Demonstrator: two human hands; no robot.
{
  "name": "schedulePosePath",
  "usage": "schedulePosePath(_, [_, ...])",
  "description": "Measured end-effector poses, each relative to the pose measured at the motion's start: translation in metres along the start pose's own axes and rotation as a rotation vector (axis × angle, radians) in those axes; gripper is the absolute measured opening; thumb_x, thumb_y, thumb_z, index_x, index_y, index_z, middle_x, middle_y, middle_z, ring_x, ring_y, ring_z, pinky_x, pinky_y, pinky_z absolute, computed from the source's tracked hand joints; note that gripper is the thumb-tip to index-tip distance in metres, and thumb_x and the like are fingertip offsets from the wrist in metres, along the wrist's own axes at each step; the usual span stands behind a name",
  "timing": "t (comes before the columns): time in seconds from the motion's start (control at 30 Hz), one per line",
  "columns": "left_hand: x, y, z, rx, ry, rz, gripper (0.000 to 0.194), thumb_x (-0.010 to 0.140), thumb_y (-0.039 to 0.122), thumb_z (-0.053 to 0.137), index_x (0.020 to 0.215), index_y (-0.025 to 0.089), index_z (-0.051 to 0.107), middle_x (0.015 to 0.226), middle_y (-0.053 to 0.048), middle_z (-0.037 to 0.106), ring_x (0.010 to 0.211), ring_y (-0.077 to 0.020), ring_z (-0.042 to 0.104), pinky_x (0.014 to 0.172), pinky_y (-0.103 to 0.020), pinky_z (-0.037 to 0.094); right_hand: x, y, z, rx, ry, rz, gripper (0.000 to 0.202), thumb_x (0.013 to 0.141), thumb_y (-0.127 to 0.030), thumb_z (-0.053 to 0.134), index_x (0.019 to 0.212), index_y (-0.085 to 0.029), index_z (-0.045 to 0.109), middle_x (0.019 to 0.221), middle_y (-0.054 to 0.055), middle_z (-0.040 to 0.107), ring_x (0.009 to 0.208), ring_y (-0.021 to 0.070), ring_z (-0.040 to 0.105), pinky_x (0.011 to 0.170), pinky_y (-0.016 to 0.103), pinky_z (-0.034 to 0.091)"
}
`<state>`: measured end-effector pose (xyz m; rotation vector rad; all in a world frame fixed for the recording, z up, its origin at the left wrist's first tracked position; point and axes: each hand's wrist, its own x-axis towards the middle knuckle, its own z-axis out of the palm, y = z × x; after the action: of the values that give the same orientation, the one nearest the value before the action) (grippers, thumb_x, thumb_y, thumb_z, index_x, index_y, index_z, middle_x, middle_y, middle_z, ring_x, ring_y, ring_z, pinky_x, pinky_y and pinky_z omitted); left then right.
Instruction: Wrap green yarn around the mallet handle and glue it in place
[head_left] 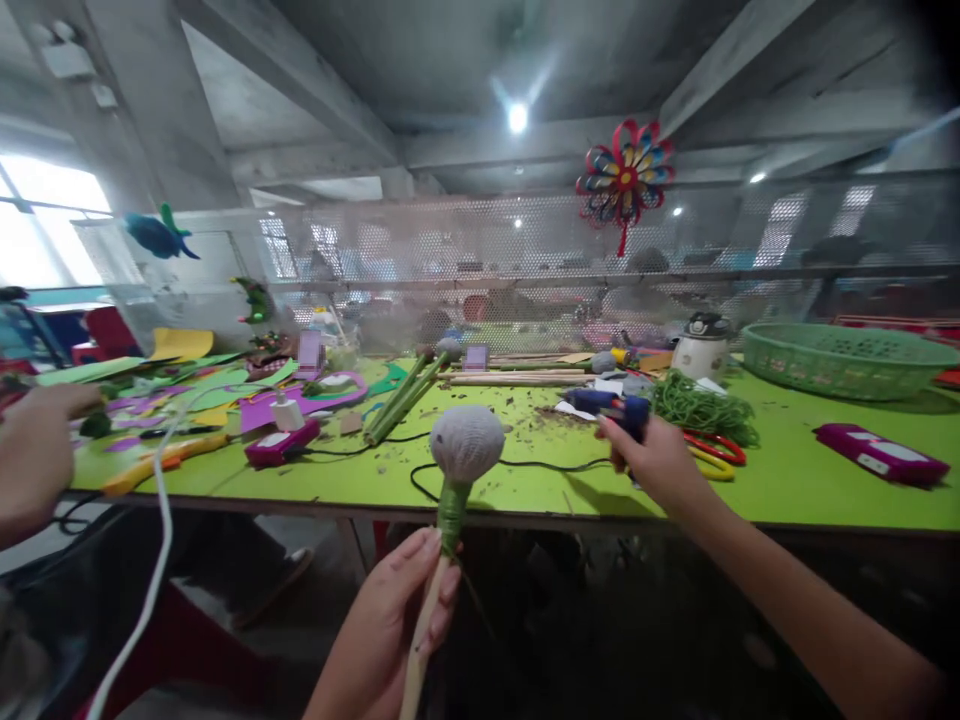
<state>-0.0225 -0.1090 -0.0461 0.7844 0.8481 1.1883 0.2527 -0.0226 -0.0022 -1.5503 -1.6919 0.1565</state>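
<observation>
My left hand (pixel 390 610) is closed around a pale wooden stick (pixel 421 635) below its top. At the top of the stick sits a rounded grey cloth-covered head (pixel 467 442). Green cord (pixel 451 515) is wrapped tightly round the neck under that head, which stands upright in front of the table edge. Over the table to the right, my right hand (pixel 652 460) grips a dark blue glue gun (pixel 604 405), its nozzle pointing left. Beside this hand lie a heap of green cord (pixel 705 408) and scissors with red and yellow handles (pixel 716 455).
Another person's hand (pixel 34 450) reaches in at the far left, near a white cable (pixel 161 530). On the green table (pixel 787 490) are a green basket (pixel 847 360), purple boxes (pixel 881 453), a white kettle-like container (pixel 701 350), green stems (pixel 405 400) and wooden sticks (pixel 517 379).
</observation>
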Motion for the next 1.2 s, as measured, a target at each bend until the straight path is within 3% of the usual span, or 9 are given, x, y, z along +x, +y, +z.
schedulePosePath(0.07, [-0.001,0.008,-0.006,0.008,0.031,0.033,0.019,0.082,0.031,0.063,0.079,0.015,0.053,0.057,0.004,0.053,0.038,-0.0023,0.04,0.035,-0.011,0.028,0.038,0.0,0.018,-0.113,0.003,-0.052,0.032,0.088,-0.029,0.051,0.107,-0.006,0.06,0.085,0.015,0.07,0.078,0.0268,0.065,0.065,0.033,0.048])
schedulePosePath(0.13, [-0.002,0.013,-0.011,0.009,0.078,0.062,0.02,0.08,0.032,0.066,0.079,0.016,0.053,0.058,0.004,0.054,0.04,-0.0028,0.041,0.035,-0.011,0.03,0.066,0.0,0.042,-0.184,-0.058,-0.12,0.034,0.084,-0.02,0.058,0.116,-0.009,0.056,0.106,0.017,0.066,0.093,0.0282,0.062,0.077,0.036,0.047])
schedulePosePath(0.3, [0.001,0.011,-0.021,0.034,0.164,0.061,0.024,0.076,0.035,0.069,0.08,0.016,0.055,0.059,0.004,0.055,0.041,-0.0032,0.042,0.035,-0.01,0.029,0.095,0.004,0.1,-0.327,-0.28,-0.269,0.027,0.089,-0.028,0.057,0.112,-0.015,0.057,0.113,0.008,0.06,0.096,0.0219,0.061,0.082,0.042,0.05])
schedulePosePath(0.43, [0.009,0.012,-0.021,0.07,0.125,0.034,0.028,0.072,0.038,0.072,0.078,0.016,0.056,0.058,0.003,0.056,0.039,-0.0036,0.042,0.033,-0.012,0.03,0.107,0.011,0.124,-0.378,-0.35,-0.324,0.027,0.09,-0.028,0.056,0.114,-0.015,0.057,0.116,0.009,0.059,0.098,0.0225,0.06,0.082,0.043,0.051])
schedulePosePath(0.7, [0.025,0.019,-0.002,0.05,0.105,0.058,0.025,0.074,0.035,0.07,0.079,0.017,0.053,0.055,0.004,0.056,0.036,-0.0032,0.043,0.033,-0.011,0.028,0.117,0.028,0.129,-0.349,-0.422,-0.368,0.031,0.09,-0.028,0.056,0.118,-0.016,0.054,0.118,0.009,0.057,0.1,0.0232,0.059,0.083,0.044,0.05])
schedulePosePath(0.9, [0.032,0.02,0.006,0.047,0.1,0.069,0.025,0.074,0.033,0.07,0.081,0.017,0.053,0.056,0.003,0.058,0.037,-0.0039,0.045,0.032,-0.011,0.03,0.116,0.023,0.119,-0.306,-0.397,-0.394,0.028,0.09,-0.027,0.056,0.116,-0.016,0.056,0.117,0.009,0.058,0.1,0.0231,0.059,0.083,0.044,0.05])
schedulePosePath(1.07, [0.032,0.026,0.004,0.05,0.109,0.059,0.029,0.071,0.036,0.073,0.077,0.017,0.053,0.055,0.003,0.058,0.037,-0.0045,0.044,0.032,-0.012,0.031,0.157,0.007,0.126,-0.311,-0.234,-0.318,0.031,0.091,-0.027,0.055,0.12,-0.017,0.053,0.123,0.01,0.055,0.103,0.0242,0.058,0.085,0.045,0.049])
schedulePosePath(1.2, [0.042,0.025,-0.007,0.098,0.083,0.008,0.039,0.063,0.046,0.076,0.071,0.017,0.052,0.052,0.002,0.058,0.033,-0.0055,0.043,0.028,-0.014,0.03,0.195,-0.002,0.148,-0.318,-0.232,-0.266,0.029,0.091,-0.027,0.056,0.117,-0.016,0.055,0.119,0.009,0.057,0.099,0.0229,0.06,0.082,0.043,0.051])
